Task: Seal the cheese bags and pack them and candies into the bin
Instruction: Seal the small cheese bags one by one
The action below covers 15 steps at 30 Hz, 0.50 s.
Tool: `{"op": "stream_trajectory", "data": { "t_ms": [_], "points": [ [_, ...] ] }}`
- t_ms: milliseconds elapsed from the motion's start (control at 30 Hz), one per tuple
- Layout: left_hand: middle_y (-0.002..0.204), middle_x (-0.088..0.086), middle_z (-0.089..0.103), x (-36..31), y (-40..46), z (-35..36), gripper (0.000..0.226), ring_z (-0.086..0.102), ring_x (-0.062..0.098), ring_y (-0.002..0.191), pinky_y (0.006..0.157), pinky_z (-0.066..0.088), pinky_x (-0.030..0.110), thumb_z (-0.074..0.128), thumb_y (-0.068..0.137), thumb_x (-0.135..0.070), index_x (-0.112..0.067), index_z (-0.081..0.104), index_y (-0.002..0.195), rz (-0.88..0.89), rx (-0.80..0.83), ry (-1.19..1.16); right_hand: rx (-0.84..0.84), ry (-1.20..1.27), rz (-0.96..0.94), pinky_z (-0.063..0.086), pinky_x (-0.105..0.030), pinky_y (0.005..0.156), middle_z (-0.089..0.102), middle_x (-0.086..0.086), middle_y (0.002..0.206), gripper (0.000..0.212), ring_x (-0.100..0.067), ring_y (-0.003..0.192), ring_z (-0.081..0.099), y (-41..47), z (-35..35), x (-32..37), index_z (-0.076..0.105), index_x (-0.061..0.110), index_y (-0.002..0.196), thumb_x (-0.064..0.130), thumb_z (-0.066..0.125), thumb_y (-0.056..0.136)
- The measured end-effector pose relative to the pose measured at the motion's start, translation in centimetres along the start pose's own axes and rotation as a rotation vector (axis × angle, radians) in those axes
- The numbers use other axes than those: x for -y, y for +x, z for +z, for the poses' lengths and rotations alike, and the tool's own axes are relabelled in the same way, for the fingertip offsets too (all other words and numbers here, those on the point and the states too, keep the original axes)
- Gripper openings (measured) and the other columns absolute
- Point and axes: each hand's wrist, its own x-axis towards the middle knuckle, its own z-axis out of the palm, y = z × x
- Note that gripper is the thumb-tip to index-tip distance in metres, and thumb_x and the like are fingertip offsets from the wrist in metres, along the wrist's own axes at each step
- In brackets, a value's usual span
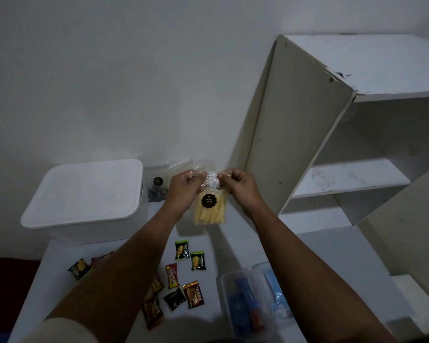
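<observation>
Item 1: cheese bag, clear plastic, filled with pale yellow cheese sticks, round black label on its front. I have it lifted above the far part of the bench, hanging upright. My left hand pinches the top edge of the bag at its left end, fingers curled; my right hand pinches the same top edge at its right end, fingers curled likewise. Both grips are closed on the crinkled mouth of the bag; I cannot tell whether the mouth is sealed.

Item 2: second bag, clear, with a round black label and dark contents low inside, standing at the far edge of the bench between the bin and the lifted bag, partly behind my left hand.

Item 3: bin, white, lid on, at the far left corner of the bench.

Item 4: candies, loose in wrappers on the near middle of the bench. Two green ones lie just beside each other nearest the lifted bag; a red one, an orange-brown one, a black one and a brown one lie nearer me. One more green one lies toward the left edge, on the far side of my left forearm.

Item 5: clear plastic box, open, blue items inside, at the near right of the bench, partly under my right forearm.

Item 6: white shelf unit, standing to the right of the bench.
</observation>
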Motion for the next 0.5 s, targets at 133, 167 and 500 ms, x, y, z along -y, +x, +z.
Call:
{"op": "stream_trajectory", "data": {
  "t_ms": [133, 167, 500],
  "points": [
    [0.097, 0.015, 0.076, 0.06, 0.21, -0.45, 0.025, 0.074, 0.016, 0.082, 0.073, 0.057, 0.022, 0.056, 0.102, -0.017, 0.002, 0.072, 0.099, -0.021, -0.017, -0.073, 0.038, 0.045, 0.057, 0.056, -0.027, 0.069, 0.071, -0.003, 0.069, 0.015, -0.015, 0.068, 0.067, 0.09, -0.29, 0.44, 0.074, 0.012, 0.080, 0.007, 0.070, 0.093],
    [0.098, 0.015, 0.076, 0.00, 0.22, -0.53, 0.025, 0.074, 0.019, 0.085, 0.070, 0.056, 0.018, 0.055, 0.103, -0.016, 0.002, 0.072, 0.100, -0.022, -0.017, -0.076, 0.049, 0.057, 0.059, 0.056, -0.026, 0.069, 0.070, -0.002, 0.069, 0.014, -0.015, 0.069, 0.067, 0.07, -0.20, 0.52, 0.074, 0.011, 0.082, 0.007, 0.069, 0.094],
    [0.084, -0.003, 0.057, -0.06, -0.26, -0.29, 0.030, 0.056, 0.010, 0.071, 0.061, 0.046, 0.029, 0.063, 0.094, -0.051, -0.022, 0.054, 0.098, 0.141, -0.385, 0.260, -0.106, 0.037, 0.001, 0.056, -0.025, 0.068, 0.079, -0.009, 0.089, 0.018, -0.017, 0.075, 0.075, 0.05, 0.64, 0.36, 0.077, 0.000, 0.100, 0.017, 0.072, 0.094]
  ]
}}
